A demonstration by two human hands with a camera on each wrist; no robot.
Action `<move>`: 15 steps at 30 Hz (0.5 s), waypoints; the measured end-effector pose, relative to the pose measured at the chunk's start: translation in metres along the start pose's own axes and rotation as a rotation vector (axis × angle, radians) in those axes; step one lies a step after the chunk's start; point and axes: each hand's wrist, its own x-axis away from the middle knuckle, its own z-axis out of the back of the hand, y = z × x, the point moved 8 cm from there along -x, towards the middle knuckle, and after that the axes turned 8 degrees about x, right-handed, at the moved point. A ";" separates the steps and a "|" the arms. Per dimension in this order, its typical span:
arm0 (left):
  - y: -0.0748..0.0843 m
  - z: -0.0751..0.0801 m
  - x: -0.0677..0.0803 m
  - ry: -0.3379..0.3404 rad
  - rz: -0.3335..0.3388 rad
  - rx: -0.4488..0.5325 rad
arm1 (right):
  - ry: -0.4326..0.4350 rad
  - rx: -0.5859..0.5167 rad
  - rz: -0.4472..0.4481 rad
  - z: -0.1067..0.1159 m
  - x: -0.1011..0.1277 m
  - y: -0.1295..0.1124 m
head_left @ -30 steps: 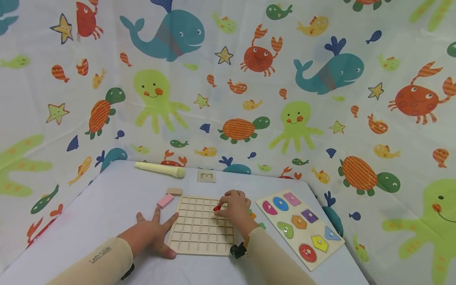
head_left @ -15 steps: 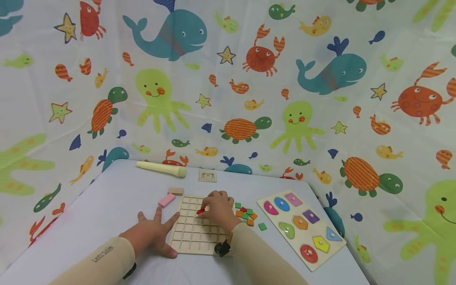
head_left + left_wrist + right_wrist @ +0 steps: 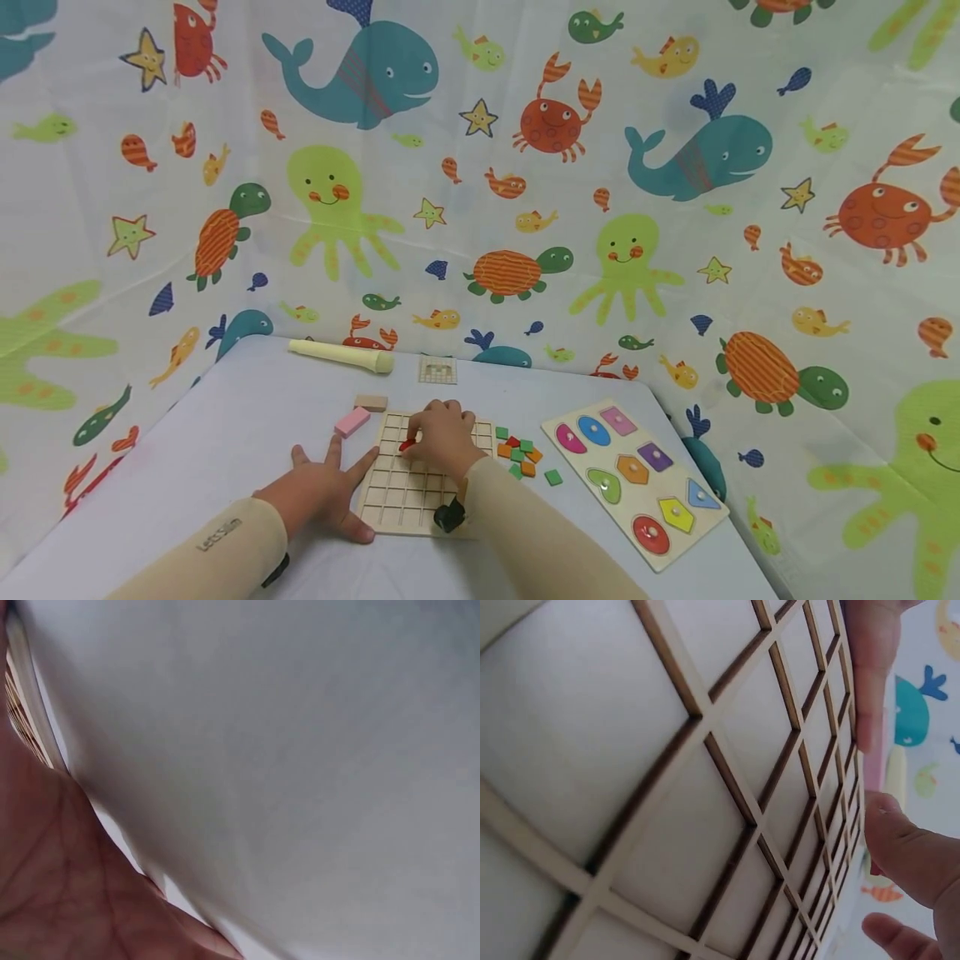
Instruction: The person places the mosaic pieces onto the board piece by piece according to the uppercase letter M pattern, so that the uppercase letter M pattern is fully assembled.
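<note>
As the left hand point(image 3: 322, 493) lies splayed, the right hand point(image 3: 444, 437) pinches a red piece point(image 3: 407, 445) between its fingertips point(image 3: 413, 427).

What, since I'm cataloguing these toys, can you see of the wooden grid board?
The grid board looks like pale wood, squarish, lying flat on the white table. Raised strips, darker along their sides, divide it into squarish cells. The left hand touches its left edge; the right hand, pinching a red piece, hides some cells.
</note>
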 end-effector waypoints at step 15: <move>-0.001 -0.002 -0.003 -0.002 0.021 0.006 | -0.074 -0.039 -0.008 -0.020 -0.017 -0.003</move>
